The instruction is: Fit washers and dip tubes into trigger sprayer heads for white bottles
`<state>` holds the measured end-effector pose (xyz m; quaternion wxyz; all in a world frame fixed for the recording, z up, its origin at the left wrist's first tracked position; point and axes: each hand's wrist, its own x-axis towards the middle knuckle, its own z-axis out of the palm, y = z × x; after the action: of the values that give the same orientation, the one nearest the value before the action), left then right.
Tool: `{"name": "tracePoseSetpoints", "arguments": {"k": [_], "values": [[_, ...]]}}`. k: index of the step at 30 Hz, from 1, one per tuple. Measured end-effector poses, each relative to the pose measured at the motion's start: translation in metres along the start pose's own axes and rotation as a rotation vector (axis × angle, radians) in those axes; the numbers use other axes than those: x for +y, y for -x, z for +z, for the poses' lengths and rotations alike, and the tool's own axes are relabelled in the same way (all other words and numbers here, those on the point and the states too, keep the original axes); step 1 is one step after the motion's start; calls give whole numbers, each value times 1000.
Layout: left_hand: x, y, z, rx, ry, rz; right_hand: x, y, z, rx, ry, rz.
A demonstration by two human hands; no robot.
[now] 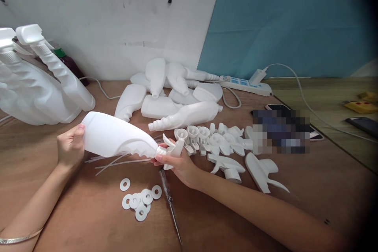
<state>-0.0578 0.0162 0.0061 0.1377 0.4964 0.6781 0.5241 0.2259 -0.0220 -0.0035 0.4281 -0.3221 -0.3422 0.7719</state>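
Indoors: brown tabletop, white wall; left hand clasping bottle, right hand clasping spray head.

Room left of washers; bottle (held crosswise) bars way behind.

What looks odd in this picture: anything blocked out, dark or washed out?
Head view: square pixel blocks hide part of a phone; head view: the right corners fade to black; head view: the held bottle looks bright white, its broad side almost without detail.
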Motion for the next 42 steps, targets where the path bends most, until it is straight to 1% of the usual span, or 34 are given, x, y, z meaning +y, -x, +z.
{"name": "tracePoseSetpoints", "arguments": {"k": [2, 5, 7, 14, 17, 20, 23, 37, 42], "values": [[-1, 0, -2, -5, -46, 20, 0, 0, -1, 3, 11, 5], [-2, 0, -3, -61, -113, 51, 1, 1, -1, 8, 25, 11], [-1, 1, -2, -77, -142, 66, 1, 1, -1, 7, 24, 10], [2, 4, 1, -41, -31, 106, 2, 0, -2, -14, 16, 0], [1, 3, 1, -67, -20, 108, 1, 1, -1, -20, 28, -2], [0, 3, 1, -114, -39, 102, 0, 1, 0, -2, 39, 0], [0, 2, 1, -132, -57, 107, 0, 1, 1, 17, 31, 2], [4, 2, -1, -117, -107, 132, 3, 1, 1, 74, 22, -21], [7, 3, -1, -122, -116, 130, 3, 1, 2, 58, 33, -27]]}}
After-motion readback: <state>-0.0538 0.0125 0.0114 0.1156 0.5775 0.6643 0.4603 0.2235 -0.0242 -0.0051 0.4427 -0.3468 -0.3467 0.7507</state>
